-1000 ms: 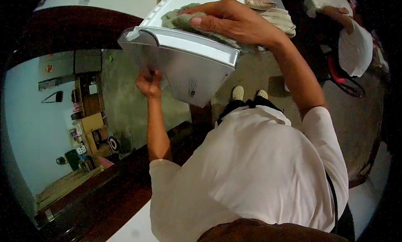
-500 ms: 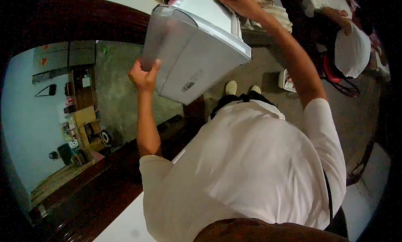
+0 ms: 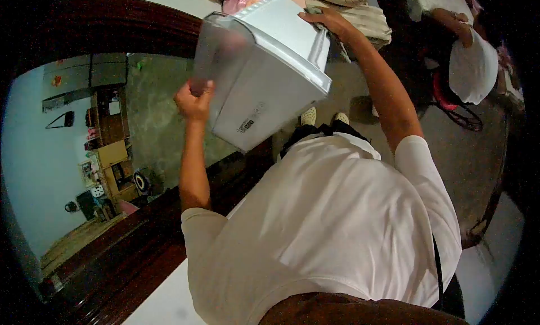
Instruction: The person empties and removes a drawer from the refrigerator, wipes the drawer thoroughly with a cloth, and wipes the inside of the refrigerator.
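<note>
A white fridge drawer [image 3: 264, 94] with a see-through grey front panel is held up in the air, tilted. My left hand [image 3: 194, 103] grips the clear front, its thumb on the near face and its fingers partly hidden behind. At the drawer's far right rim, my right hand [image 3: 333, 22] presses a greyish-green cloth [image 3: 316, 11] onto the white surface. Its fingers are bent over the cloth, which mostly hides under them. Small dark print shows on the drawer's side.
Folded fabrics [image 3: 360, 21] lie behind the drawer. To the left, a dark wooden frame [image 3: 135, 235] surrounds a view of a room with shelves. Another person in a white shirt [image 3: 473, 66] is at the upper right, near a red item [image 3: 444, 94]. My shoes [image 3: 308, 117] stand below.
My right hand and the cloth have moved from the drawer's far end back along its rim, toward me. The drawer has tipped and shifted slightly down; my left hand keeps its grip.
</note>
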